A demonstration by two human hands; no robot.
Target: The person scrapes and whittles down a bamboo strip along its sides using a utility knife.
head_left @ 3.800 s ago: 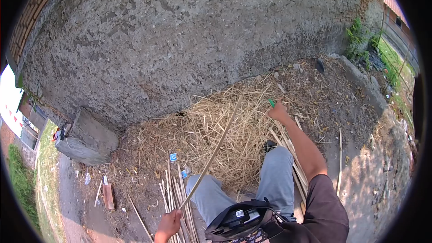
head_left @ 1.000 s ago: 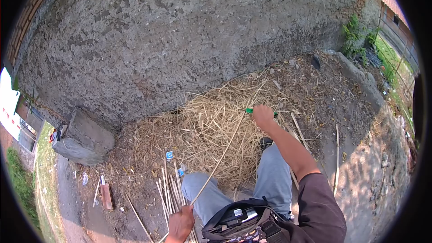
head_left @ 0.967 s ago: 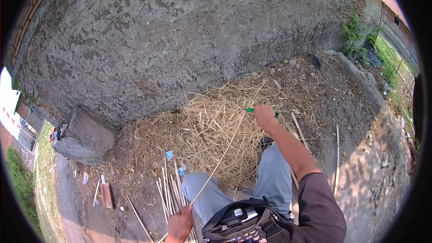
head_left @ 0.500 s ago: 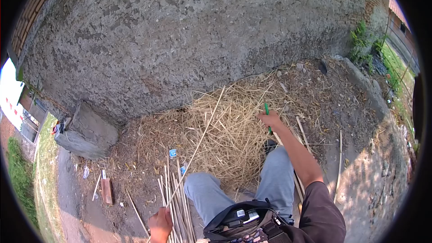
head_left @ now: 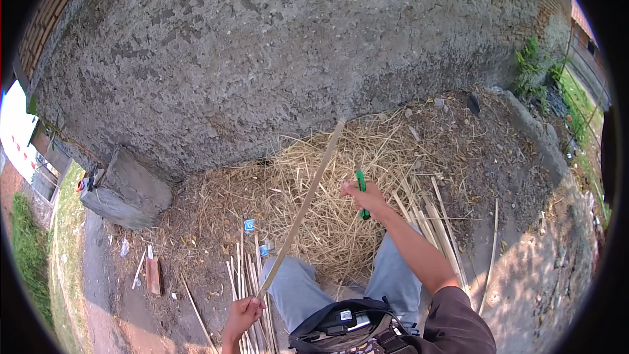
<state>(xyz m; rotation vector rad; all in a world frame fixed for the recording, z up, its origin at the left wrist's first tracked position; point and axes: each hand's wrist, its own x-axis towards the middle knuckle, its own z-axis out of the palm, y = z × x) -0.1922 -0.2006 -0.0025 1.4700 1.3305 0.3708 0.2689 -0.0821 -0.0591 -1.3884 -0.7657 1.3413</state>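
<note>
My left hand (head_left: 244, 318) grips the lower end of a long, flat bamboo strip (head_left: 304, 206). The strip slants up to the right, its broad face toward me, with its far end near the foot of the wall. In my right hand (head_left: 368, 198) is a green-handled cutter knife (head_left: 361, 187), held upright a little to the right of the strip and apart from it. Whether its blade is out cannot be made out. Below both hands spreads a heap of pale bamboo shavings (head_left: 347, 236), between and beyond my knees.
A rough grey wall (head_left: 295, 46) rises ahead. More strips lie on the left (head_left: 252, 288) and right (head_left: 436, 223). A concrete block (head_left: 128, 190), a reddish brick piece (head_left: 153, 276) and a blue-white wrapper (head_left: 249, 225) are on the left. An open waist bag (head_left: 347, 328) sits at my lap.
The bamboo strip has turned from its narrow edge to its broad face. My right hand with the cutter knife has moved left and down, nearer the strip; my left hand has shifted slightly up.
</note>
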